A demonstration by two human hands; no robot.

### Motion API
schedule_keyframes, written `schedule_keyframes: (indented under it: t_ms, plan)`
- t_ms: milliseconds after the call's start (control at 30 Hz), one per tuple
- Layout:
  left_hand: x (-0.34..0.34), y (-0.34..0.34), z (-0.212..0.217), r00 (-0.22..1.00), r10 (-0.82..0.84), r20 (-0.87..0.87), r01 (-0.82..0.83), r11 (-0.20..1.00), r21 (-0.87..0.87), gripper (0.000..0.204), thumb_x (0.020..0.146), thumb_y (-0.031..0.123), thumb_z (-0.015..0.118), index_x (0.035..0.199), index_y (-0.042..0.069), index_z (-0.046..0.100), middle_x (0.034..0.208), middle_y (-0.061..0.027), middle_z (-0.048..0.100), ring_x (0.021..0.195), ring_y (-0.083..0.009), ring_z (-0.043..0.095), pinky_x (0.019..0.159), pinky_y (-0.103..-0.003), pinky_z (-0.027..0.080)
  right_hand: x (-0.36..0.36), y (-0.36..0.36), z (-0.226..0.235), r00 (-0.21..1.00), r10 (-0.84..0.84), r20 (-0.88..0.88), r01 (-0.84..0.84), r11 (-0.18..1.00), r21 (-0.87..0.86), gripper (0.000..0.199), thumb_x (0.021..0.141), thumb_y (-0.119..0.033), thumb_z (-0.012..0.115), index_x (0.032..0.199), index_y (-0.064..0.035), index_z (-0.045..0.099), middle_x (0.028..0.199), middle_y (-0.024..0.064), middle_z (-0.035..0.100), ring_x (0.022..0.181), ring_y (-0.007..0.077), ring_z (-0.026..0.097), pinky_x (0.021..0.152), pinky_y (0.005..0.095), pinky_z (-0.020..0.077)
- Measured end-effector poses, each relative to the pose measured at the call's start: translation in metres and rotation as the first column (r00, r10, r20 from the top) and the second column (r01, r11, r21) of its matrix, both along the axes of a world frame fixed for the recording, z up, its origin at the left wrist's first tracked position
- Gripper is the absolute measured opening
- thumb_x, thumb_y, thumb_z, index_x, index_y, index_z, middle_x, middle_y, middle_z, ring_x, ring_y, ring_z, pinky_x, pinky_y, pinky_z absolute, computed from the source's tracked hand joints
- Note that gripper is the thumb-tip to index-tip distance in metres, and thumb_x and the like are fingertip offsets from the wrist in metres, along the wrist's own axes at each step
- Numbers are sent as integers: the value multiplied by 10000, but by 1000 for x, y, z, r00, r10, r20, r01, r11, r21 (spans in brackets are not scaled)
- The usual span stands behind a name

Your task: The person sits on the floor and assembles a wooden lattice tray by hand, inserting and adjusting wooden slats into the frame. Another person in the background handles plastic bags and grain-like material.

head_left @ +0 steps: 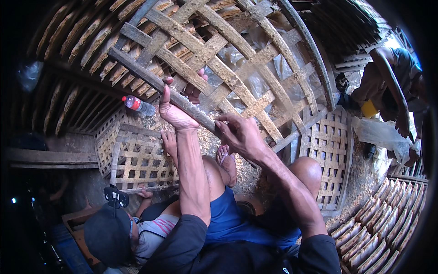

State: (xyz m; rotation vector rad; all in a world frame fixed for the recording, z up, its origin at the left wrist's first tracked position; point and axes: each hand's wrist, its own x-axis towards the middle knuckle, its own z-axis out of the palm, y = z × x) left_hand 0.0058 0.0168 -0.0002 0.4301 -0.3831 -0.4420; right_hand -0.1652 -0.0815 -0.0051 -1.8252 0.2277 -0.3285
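Up at chest height, both hands grip a long grey-brown bamboo slat (182, 101) w/ left hand (175, 112) & right hand (239, 132) wrapped round it, laid diagonally across big woven lattice panel (246, 59).

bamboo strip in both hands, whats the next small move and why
Probably slide the bamboo strip further through the woven panel. Both hands grip its near end, left hand and right hand, close together. Its far end already lies across the panel's crossing slats, so a short push along its length seems the natural step.
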Motion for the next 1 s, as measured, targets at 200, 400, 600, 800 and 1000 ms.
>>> schedule_keyframes:
  t_ms: [200,400,600,800,1000]
  plan:
    - [2,1,-3,1000,-26,16,26,999,-27,294,955,315,667,1189,151,601,1386,-370,537,1259,-579,549,1105,-684,449,2,3,7,996,24,-81,-9,984,180,224,1069,-209,576,1064,1,653,620,84,640,536,128,668,483,319,523]
    - [-2,-2,2,999,25,42,-27,999,38,336,912,339,714,1173,158,603,1317,-301,622,1172,-508,643,1108,-666,446,7,2,-7,1000,-25,15,27,990,-135,224,1059,-200,590,1076,11,662,643,114,638,575,144,666,535,339,510]
    - [-4,-3,2,1000,-6,12,5,999,33,332,899,318,717,1169,155,614,1297,-314,627,1168,-507,646,1100,-664,455,11,-3,-7,999,-26,40,24,998,50,195,1022,-168,631,1125,-23,712,665,141,664,579,171,661,563,377,507]
    - [-2,-3,-2,995,-71,64,67,996,54,327,924,310,679,1203,155,609,1371,-372,550,1241,-547,582,1126,-674,426,10,1,-5,996,-73,46,83,953,-291,208,1030,-180,626,1121,-11,706,588,151,614,533,141,628,532,364,485]
    - [-8,-7,1,998,-42,37,40,998,43,338,901,295,695,1196,151,610,1328,-366,577,1205,-534,610,1119,-668,437,8,0,14,997,-58,-55,65,987,148,256,1025,-210,619,1139,-1,713,635,191,657,549,238,689,545,397,536]
